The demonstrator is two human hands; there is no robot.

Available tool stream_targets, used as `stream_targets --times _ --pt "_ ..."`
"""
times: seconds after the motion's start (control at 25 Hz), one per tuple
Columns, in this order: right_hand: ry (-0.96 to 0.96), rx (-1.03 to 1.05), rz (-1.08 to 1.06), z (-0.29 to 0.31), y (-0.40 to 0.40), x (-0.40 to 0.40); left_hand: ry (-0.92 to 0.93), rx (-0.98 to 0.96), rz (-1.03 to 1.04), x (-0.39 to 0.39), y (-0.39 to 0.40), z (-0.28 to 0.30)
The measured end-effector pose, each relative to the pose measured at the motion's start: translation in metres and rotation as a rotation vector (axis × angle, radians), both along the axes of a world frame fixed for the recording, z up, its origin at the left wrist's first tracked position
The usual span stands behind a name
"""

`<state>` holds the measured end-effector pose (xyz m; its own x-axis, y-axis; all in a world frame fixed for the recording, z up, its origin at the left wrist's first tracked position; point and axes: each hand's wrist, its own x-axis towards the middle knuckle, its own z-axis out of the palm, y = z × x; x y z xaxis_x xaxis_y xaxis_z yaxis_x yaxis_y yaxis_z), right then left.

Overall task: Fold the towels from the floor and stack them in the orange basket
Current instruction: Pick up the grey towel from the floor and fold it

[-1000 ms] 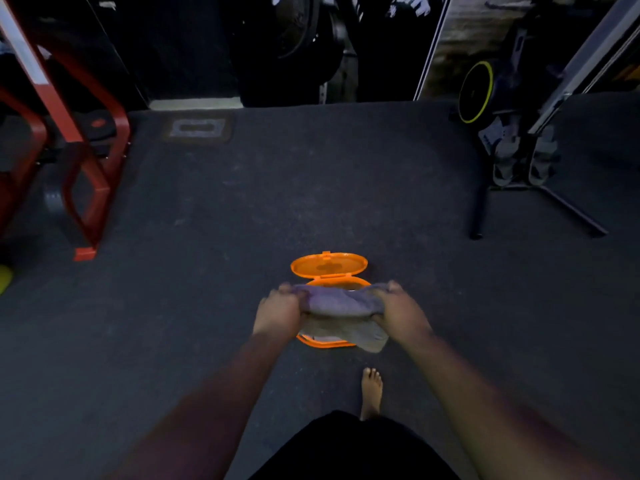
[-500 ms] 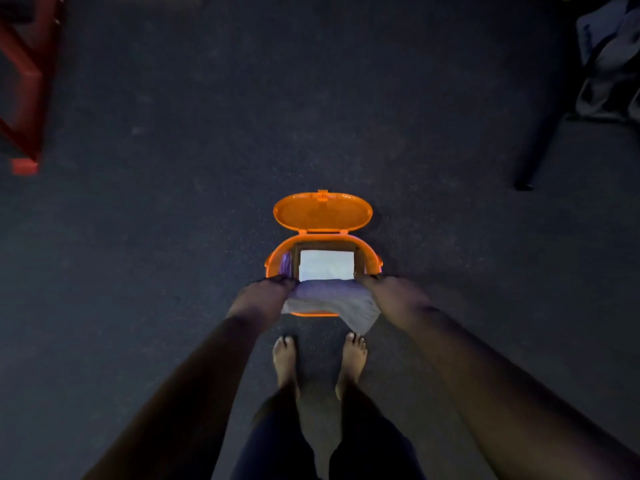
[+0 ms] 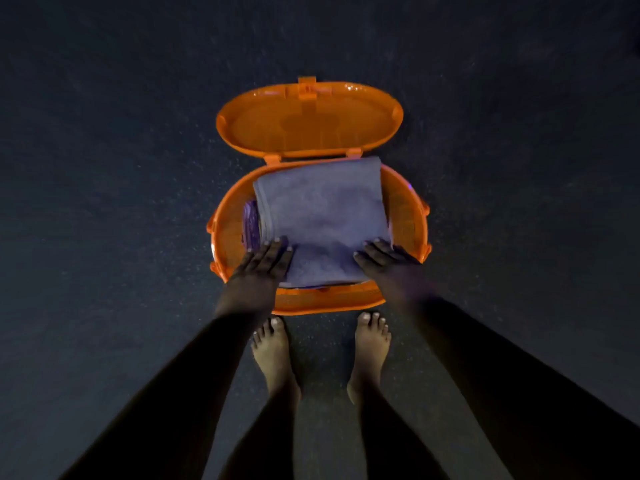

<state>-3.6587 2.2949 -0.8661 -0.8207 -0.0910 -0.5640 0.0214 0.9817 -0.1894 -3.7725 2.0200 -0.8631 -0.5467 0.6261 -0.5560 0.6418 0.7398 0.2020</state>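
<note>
The folded grey-lilac terry towel (image 3: 322, 216) now lies flat inside the oval orange plastic basket (image 3: 412, 216), on top of the stack there. Half a second ago it was held in the air over the near rim of the basket, with one corner hanging down, and a white folded towel was visible inside; now the grey-lilac towel covers that white one fully. At the left side of the basket, just beside the top towel, a purple folded cloth (image 3: 251, 220) shows its edge from under it.

The left hand (image 3: 266, 263) rests on the near left corner of the towel with straight fingers that press it down; it does not grip. The right hand (image 3: 386, 258) lies in the same way on the near right corner, fingers stretched and spread. Before, both hands were closed around the ends of the towel.

The orange oval lid (image 3: 310, 121) stands open behind the basket, joined to its far rim. The camera is lower and closer than before, so the basket looks bigger. Two bare feet (image 3: 273, 351) stand on the dark speckled carpet floor (image 3: 104, 202) just in front of the basket.
</note>
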Motion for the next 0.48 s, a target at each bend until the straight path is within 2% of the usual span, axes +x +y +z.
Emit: stream_targets --times 0.08,0.12,0.16,0.24,0.36,0.48 --pt "-0.016 -0.024 0.034 -0.033 -0.010 0.023 -0.051 -0.008 -0.012 0.028 -0.005 -0.038" --pt "0.034 -0.052 0.001 -0.042 -0.012 0.035 -0.056 0.004 0.015 0.034 -0.007 -0.047" --pt "0.033 -0.089 -0.043 -0.039 -0.011 0.038 -0.056 0.034 0.045 0.036 -0.009 -0.048" --pt "0.165 -0.146 -0.091 -0.030 -0.008 0.035 -0.047 0.118 0.095 0.036 -0.005 -0.035" --pt "0.302 -0.159 -0.300 -0.020 -0.016 -0.011 -0.009 0.291 0.250 0.017 0.030 -0.018" --pt "0.244 -0.041 -0.448 -0.040 -0.028 -0.057 0.072 0.282 0.391 -0.011 0.070 -0.043"
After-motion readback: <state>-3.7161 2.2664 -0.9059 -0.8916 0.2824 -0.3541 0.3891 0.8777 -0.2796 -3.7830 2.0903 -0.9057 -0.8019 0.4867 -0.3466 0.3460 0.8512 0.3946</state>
